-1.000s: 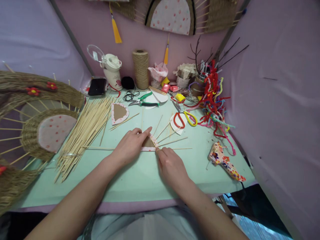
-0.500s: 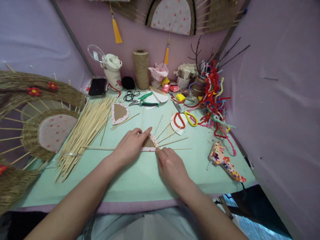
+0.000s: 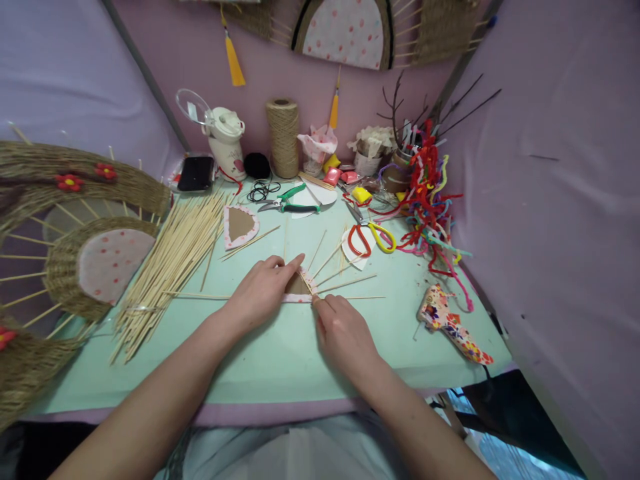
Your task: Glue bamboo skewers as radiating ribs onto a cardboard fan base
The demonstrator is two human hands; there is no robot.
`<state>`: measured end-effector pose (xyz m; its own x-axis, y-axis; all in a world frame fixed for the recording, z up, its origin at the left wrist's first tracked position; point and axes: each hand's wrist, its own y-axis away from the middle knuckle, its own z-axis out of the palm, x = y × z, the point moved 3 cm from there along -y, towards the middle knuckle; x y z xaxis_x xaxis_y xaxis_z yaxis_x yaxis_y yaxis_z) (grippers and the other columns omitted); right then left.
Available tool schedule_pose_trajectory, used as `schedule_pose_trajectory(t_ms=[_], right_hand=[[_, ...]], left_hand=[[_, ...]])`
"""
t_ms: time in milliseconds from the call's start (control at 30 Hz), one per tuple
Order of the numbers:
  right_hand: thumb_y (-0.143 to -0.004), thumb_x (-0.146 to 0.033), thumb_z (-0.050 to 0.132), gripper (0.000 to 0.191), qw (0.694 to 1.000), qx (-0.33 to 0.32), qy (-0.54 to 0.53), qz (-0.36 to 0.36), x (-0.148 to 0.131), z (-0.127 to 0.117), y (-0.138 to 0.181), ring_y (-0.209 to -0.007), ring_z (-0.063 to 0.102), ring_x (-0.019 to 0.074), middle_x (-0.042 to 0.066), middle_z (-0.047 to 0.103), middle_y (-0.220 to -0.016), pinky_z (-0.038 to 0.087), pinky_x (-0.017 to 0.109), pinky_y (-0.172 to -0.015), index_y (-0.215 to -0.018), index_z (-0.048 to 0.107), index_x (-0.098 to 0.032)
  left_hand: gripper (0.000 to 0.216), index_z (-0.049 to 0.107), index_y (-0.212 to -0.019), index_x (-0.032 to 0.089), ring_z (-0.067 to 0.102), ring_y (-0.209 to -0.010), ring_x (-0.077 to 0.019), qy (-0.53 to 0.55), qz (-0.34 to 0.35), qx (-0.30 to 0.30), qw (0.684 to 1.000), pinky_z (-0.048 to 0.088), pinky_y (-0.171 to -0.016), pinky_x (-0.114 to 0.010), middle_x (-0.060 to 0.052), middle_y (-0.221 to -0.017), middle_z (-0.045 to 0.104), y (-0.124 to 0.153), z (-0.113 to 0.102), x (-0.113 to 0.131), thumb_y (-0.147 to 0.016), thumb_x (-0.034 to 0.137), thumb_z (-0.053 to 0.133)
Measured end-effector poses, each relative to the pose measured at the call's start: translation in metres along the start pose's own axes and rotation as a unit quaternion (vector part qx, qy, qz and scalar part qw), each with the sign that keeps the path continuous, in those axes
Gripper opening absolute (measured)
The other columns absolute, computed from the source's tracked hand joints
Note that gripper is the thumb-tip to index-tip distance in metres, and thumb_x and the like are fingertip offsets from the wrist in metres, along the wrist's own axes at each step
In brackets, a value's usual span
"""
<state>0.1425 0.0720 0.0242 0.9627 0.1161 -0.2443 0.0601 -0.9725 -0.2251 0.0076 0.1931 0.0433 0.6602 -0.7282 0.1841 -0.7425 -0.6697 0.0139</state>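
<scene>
A brown cardboard half-circle (image 3: 296, 287) with a pink-dotted fabric rim lies on the table, partly hidden by my hands. Several thin bamboo sticks (image 3: 347, 284) fan outward from its rim. My left hand (image 3: 261, 288) covers its left part, fingers bent onto the piece and one fingertip reaching past the top rim. At the lower right corner, my right hand (image 3: 345, 330) has its fingers curled together in a pinch at the end of a short stick that lies slanted across the cardboard. Its exact grip is partly hidden.
Left of my hands lies a pile of bamboo sticks (image 3: 167, 267) beside a woven fan piece (image 3: 75, 287). Behind are a second cardboard piece (image 3: 241, 228), green-handled pruners (image 3: 295, 208) and scissors (image 3: 361, 241). A flower-patterned glue gun (image 3: 453, 327) lies right.
</scene>
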Motion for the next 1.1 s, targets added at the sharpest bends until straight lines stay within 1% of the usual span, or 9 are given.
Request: schedule_pose_trajectory(t_ms=[200, 533, 733, 933, 1033, 1100], right_hand=[[-0.088, -0.004, 0.048, 0.024, 1.0, -0.006, 0.002, 0.005, 0.0006, 0.0012, 0.0009, -0.082, 0.052, 0.02, 0.006, 0.062, -0.087, 0.04, 0.03, -0.072, -0.105, 0.063, -0.014], [-0.089, -0.003, 0.047, 0.027, 1.0, 0.001, 0.006, -0.002, -0.0008, -0.0007, 0.0007, -0.082, 0.053, 0.0202, 0.007, 0.062, -0.086, 0.041, 0.031, -0.073, -0.108, 0.063, -0.013], [-0.086, -0.002, 0.05, 0.029, 1.0, 0.007, -0.001, 0.002, -0.0001, 0.0005, 0.0016, -0.081, 0.053, 0.0202, 0.005, 0.062, -0.085, 0.041, 0.03, -0.071, -0.109, 0.063, -0.013], [-0.086, -0.003, 0.051, 0.025, 1.0, 0.019, 0.003, -0.007, -0.0009, -0.0008, 0.0013, -0.078, 0.052, 0.0199, 0.005, 0.062, -0.083, 0.041, 0.031, -0.07, -0.106, 0.064, -0.014], [-0.087, -0.003, 0.05, 0.027, 1.0, 0.022, 0.002, -0.011, -0.0011, -0.0011, 0.0013, -0.078, 0.052, 0.0199, 0.006, 0.061, -0.083, 0.042, 0.031, -0.069, -0.109, 0.063, -0.013], [-0.087, -0.003, 0.05, 0.029, 1.0, 0.024, 0.0, -0.015, -0.0008, -0.0014, 0.0015, -0.077, 0.052, 0.0199, 0.006, 0.061, -0.082, 0.042, 0.031, -0.068, -0.112, 0.062, -0.012]], left_hand=[[0.056, 0.031, -0.151, 0.026, 0.055, -0.107, -0.024, 0.004, 0.003, 0.005, 1.0, 0.045, -0.091, -0.035, -0.011, -0.113, 0.06, 0.0002, 0.0001, -0.0003, -0.096, 0.018, 0.035], [0.056, 0.033, -0.15, 0.027, 0.057, -0.104, -0.0242, 0.016, 0.004, 0.009, 1.0, 0.045, -0.091, -0.037, -0.012, -0.112, 0.06, -0.0002, -0.0026, 0.0004, -0.095, 0.018, 0.036], [0.061, 0.031, -0.151, 0.026, 0.056, -0.107, -0.025, 0.004, -0.002, 0.001, 1.0, 0.045, -0.091, -0.038, -0.012, -0.114, 0.06, 0.0004, -0.0006, -0.0003, -0.092, 0.012, 0.038], [0.059, 0.033, -0.15, 0.026, 0.056, -0.109, -0.0242, 0.013, -0.007, -0.004, 1.0, 0.045, -0.09, -0.037, -0.012, -0.113, 0.062, 0.0019, -0.0015, 0.0016, -0.093, 0.012, 0.037], [0.055, 0.04, -0.147, 0.025, 0.054, -0.112, -0.0244, 0.026, 0.001, 0.0, 1.0, 0.045, -0.09, -0.036, -0.01, -0.11, 0.065, 0.0026, -0.0041, 0.0041, -0.094, 0.013, 0.038], [0.05, 0.047, -0.142, 0.024, 0.053, -0.114, -0.0243, 0.041, 0.019, 0.001, 0.999, 0.045, -0.091, -0.037, -0.009, -0.116, 0.066, 0.0028, -0.0059, 0.006, -0.094, 0.013, 0.039]])
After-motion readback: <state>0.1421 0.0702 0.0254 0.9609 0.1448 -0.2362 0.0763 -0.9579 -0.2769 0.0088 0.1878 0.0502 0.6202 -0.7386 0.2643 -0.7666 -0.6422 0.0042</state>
